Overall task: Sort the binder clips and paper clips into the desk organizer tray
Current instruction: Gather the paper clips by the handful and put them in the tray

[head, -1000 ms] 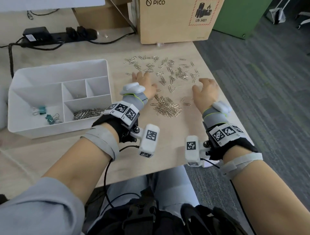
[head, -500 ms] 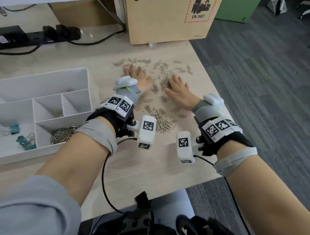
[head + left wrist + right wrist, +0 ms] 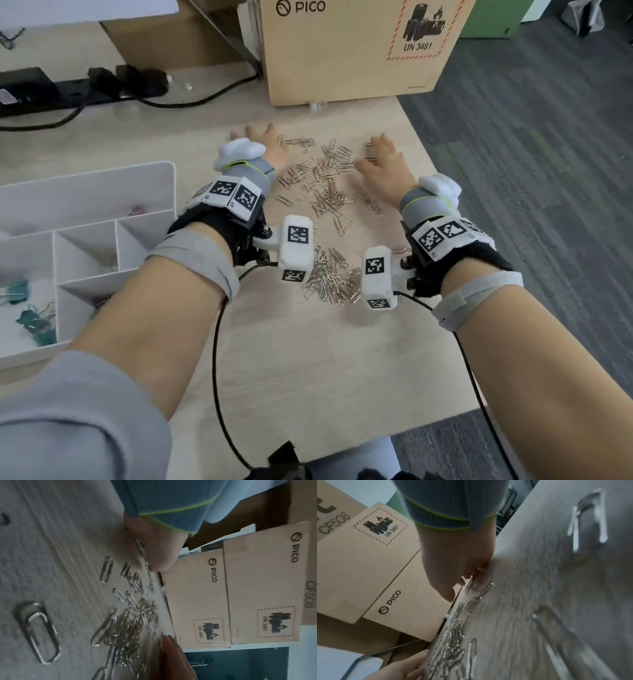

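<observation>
Pale wooden desk [image 3: 308, 359] carries scattered silver wire paper clips [image 3: 329, 174], flanked by left hand [image 3: 270, 150] and right hand [image 3: 383, 168], both flat, fingers spread, holding nothing; white plastic compartment tray [image 3: 85, 209] sits left, teal binder clips [image 3: 34, 325] inside.

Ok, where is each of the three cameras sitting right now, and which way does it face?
Head: worn on the head, looking forward and down at the desk; both forearms, left hand and right hand flank the paper clips.
Left wrist: low along the left hand, facing the PICO box; the other hand's fingertips show.
Right wrist: low along the right hand, facing the same box.
Shared: all three show the clips and the box.
</observation>
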Action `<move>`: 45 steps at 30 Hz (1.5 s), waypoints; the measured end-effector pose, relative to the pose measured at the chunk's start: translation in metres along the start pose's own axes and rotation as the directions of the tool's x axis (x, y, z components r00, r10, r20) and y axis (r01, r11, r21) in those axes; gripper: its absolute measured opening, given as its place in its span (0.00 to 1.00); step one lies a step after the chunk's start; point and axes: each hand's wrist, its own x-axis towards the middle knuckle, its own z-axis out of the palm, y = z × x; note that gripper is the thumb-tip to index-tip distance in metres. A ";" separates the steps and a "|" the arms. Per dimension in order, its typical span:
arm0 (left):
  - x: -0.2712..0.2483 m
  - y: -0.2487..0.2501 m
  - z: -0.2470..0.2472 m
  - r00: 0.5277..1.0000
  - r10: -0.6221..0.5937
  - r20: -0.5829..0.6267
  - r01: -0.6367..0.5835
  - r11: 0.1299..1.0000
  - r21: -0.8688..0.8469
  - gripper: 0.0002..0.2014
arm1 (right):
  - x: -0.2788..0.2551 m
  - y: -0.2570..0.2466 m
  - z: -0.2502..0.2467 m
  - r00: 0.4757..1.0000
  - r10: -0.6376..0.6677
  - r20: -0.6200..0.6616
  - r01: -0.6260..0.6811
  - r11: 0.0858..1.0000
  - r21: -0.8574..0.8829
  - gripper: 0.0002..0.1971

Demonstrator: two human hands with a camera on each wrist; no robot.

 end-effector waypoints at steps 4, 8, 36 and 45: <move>-0.003 0.013 0.007 0.983 0.178 0.040 -0.177 0.984 -0.016 0.27 | 0.004 -0.011 0.006 0.984 -0.129 0.120 0.146 0.980 -0.139 0.27; -0.013 0.025 0.007 0.938 0.301 0.171 -0.310 0.951 0.025 0.26 | 0.004 -0.014 0.007 0.960 -0.196 0.201 0.220 0.970 -0.106 0.28; -0.095 -0.007 0.032 0.848 0.509 0.148 -0.490 0.859 -0.150 0.22 | -0.080 -0.003 0.021 0.947 -0.288 0.145 0.287 0.957 0.032 0.20; -0.121 -0.018 0.013 0.855 0.514 -0.071 -0.502 0.786 -0.359 0.15 | -0.102 -0.002 0.011 0.987 -0.137 -0.084 0.156 0.945 0.286 0.17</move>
